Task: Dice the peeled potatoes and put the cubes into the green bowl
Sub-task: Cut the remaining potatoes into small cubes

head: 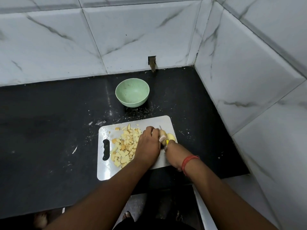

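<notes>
Corner of a kitchen. Black stone counter (pixel 49 130) set against white marble-look wall tiles (pixel 66 47).

White plastic cutting board with a slotted handle (pixel 106 170) lies at about 5 o'clock from the pale green round bowl (pixel 132 93), which sits well apart from it toward the wall and holds nothing that I can see. Probably parked there to stay out of the blade's way until the cutting is over.

Pile of pale yellow diced potato cubes (pixel 123 146) covers the board's left and middle, swept aside, I judge, to leave cutting room on the right.

Left hand (pixel 147 145) is curled palm-down over a peeled, yellowish potato piece (pixel 171 136) at the board's 3 o'clock edge, fingers bent onto it to pin it for the cut. The potato shows just beyond the knuckles, touching the hand.

Right hand (pixel 174 155) comes in from 5 o'clock, a red thread band (pixel 189 161) on its wrist. It is closed round a yellow-handled knife (pixel 167 142); only a sliver of handle and a thin strip of blade show, so the exact cutting line is hidden.

Judgement: dicing is well along, one piece left under the blade, and no cubes moved to the bowl yet.
</notes>
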### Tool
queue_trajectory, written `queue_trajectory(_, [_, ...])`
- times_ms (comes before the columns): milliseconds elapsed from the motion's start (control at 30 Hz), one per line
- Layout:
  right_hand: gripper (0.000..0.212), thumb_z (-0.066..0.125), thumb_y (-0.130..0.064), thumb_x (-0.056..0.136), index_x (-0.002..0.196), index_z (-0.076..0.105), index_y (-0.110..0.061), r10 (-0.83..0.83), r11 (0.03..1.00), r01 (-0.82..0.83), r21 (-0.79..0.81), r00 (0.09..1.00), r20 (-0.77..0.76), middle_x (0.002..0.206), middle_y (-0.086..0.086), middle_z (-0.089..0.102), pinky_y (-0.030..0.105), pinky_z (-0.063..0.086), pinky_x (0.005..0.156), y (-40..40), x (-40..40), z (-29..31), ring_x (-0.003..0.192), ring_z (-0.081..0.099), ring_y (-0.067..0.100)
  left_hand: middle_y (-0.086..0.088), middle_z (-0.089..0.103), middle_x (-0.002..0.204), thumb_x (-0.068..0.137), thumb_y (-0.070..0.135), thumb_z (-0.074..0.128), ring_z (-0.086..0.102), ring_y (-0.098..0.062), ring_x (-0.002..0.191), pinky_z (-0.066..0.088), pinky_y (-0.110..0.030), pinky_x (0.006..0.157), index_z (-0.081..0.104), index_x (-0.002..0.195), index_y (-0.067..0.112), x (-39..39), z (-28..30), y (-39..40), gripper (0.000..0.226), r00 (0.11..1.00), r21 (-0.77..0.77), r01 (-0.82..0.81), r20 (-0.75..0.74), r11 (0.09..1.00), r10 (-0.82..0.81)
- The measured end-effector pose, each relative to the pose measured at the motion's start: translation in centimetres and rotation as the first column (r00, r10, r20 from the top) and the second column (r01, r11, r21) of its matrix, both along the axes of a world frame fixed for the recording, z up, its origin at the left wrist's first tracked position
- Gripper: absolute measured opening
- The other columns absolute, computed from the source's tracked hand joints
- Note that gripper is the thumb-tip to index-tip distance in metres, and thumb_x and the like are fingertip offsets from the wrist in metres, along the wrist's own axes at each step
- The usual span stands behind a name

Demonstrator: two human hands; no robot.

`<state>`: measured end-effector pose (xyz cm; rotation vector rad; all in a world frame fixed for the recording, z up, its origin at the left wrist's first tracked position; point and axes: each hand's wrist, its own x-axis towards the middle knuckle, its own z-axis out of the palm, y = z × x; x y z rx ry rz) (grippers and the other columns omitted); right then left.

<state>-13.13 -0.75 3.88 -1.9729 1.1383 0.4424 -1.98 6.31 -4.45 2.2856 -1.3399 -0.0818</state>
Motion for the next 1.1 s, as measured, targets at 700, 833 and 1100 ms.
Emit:
queue_trajectory(700, [0.027,0.039,-0.024,0.104,0.123,0.042,-0.005,0.084,0.970,-0.043,-0.237,0.982,0.167,0.110,0.018,0.063,0.030,0.038,0.068,1.9,-2.2,-0.7,0.098,0.062,0.031,-0.018,0.056,0.117,0.095,0.033,0.032,0.059,-0.033,0.096,0.052,-0.049,0.083,0.059,0.119,0.001,0.4,0.2,0.6,0.048,0.992,-0.060,-0.011,-0.124,0.998,0.004])
queue_trajectory(833, [0.027,0.040,-0.020,0.104,0.125,0.041,-0.004,0.107,0.961,-0.061,-0.270,0.981,0.161,0.108,0.017,0.064,0.028,0.031,0.062,2.2,-1.9,-1.2,0.097,0.062,0.030,-0.017,0.056,0.116,0.098,0.040,0.030,0.058,-0.032,0.095,0.051,-0.048,0.082,0.058,0.118,0.002,0.3,0.3,0.4,0.051,0.992,-0.053,-0.027,-0.128,0.998,0.020])
queue_trajectory(1100, [0.035,0.039,-0.013,0.102,0.135,0.033,-0.001,0.137,0.948,-0.110,-0.298,0.988,0.072,0.103,0.015,0.064,0.027,0.029,0.053,2.5,-1.3,-2.2,0.090,0.063,0.029,-0.014,0.055,0.111,0.100,0.044,0.030,0.055,-0.028,0.093,0.050,-0.046,0.082,0.055,0.114,0.004,0.0,0.2,0.3,0.049,0.985,-0.031,-0.078,-0.157,0.996,0.072])
